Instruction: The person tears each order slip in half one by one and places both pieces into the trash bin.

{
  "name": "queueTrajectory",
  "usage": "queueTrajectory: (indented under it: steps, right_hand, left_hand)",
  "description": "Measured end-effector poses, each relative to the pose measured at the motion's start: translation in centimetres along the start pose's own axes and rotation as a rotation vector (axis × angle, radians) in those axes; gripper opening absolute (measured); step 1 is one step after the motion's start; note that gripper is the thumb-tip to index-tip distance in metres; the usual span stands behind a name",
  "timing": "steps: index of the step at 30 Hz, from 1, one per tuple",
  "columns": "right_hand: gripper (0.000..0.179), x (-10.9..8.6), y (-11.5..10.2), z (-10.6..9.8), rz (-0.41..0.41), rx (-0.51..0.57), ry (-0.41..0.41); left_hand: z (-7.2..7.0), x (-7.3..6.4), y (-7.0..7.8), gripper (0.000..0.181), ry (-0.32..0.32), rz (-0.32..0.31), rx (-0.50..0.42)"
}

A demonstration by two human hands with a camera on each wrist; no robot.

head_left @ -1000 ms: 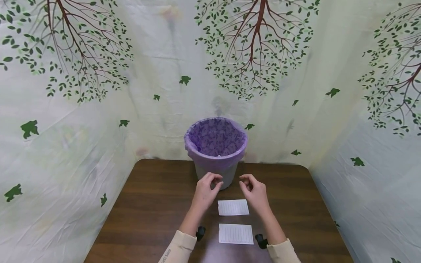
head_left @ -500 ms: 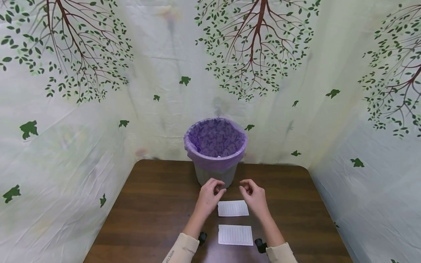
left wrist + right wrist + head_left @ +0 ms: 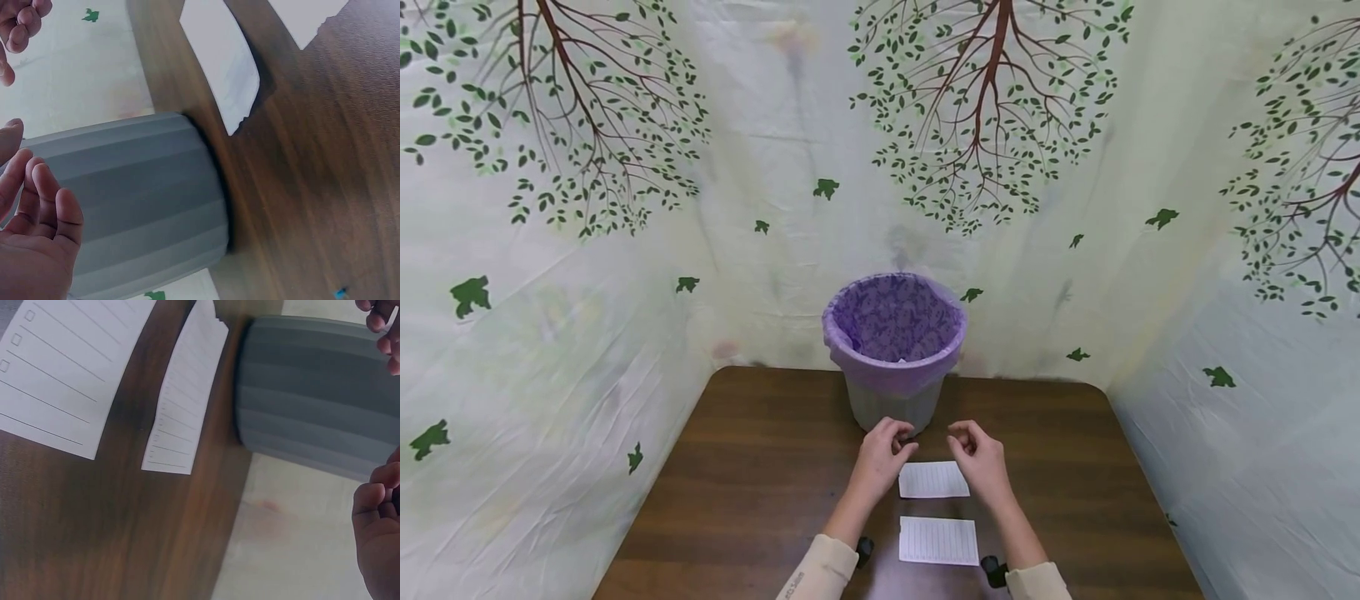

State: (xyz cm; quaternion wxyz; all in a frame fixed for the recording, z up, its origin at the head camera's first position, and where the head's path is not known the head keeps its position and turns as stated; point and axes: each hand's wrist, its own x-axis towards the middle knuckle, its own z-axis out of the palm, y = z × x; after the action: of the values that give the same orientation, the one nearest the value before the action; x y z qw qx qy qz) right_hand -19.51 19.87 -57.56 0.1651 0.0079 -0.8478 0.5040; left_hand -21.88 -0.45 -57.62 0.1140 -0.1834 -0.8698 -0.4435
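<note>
In the head view my left hand (image 3: 877, 458) hovers in front of a grey bin (image 3: 891, 406), its fingers loosely curved with nothing between them. Opposite it, my right hand (image 3: 984, 460) is bent in a similar loose curve and also holds nothing. A gap separates the two hands. Between and below them lies a ruled paper sheet (image 3: 933, 481), and a second ruled sheet (image 3: 938, 541) is nearer to me. The right wrist view shows small checkboxes along the lines of the near sheet (image 3: 59, 369). One short edge of the far sheet (image 3: 228, 69) looks torn in the left wrist view.
A purple patterned liner (image 3: 895, 372) covers the bin's rim and inside, where a small white bit shows low down. The wooden table (image 3: 760, 475) meets a cloth wall printed with trees and leaves. A tiny blue speck (image 3: 340, 292) lies on the table.
Both hands have drawn back a little from the bin toward me, and the left has shifted slightly right. The sheets and bin stay in place; the view has tilted slightly.
</note>
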Motion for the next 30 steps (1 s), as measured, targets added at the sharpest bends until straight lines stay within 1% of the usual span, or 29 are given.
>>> queueTrajectory:
  steps: [7,12,16,19,24,30]
  right_hand:
    - [0.015,-0.3,1.1,0.5,0.012,-0.007,-0.005]
    - [0.016,-0.4,1.8,0.6,0.018,-0.011,-0.003]
    - [0.018,-0.4,2.4,0.7,0.047,-0.025,-0.027]
    - [0.019,-0.4,2.9,0.8,0.062,-0.036,-0.035]
    - [0.020,-0.5,3.7,0.9,0.068,-0.052,-0.042]
    - [0.024,-0.7,4.2,1.3,0.067,-0.068,-0.053]
  left_hand:
    - [0.7,-0.4,-0.6,0.022,0.002,-0.003,0.020]
    - [0.9,-0.4,-0.9,0.022,-0.001,-0.026,0.031]
    - [1.0,-0.5,-1.0,0.023,0.002,-0.038,0.043]
    - [1.3,-0.5,-1.1,0.023,-0.003,-0.036,0.055]
    - [1.5,-0.6,-1.2,0.024,-0.019,-0.053,0.056]
    - [1.6,-0.8,-1.2,0.026,-0.015,-0.053,0.043]
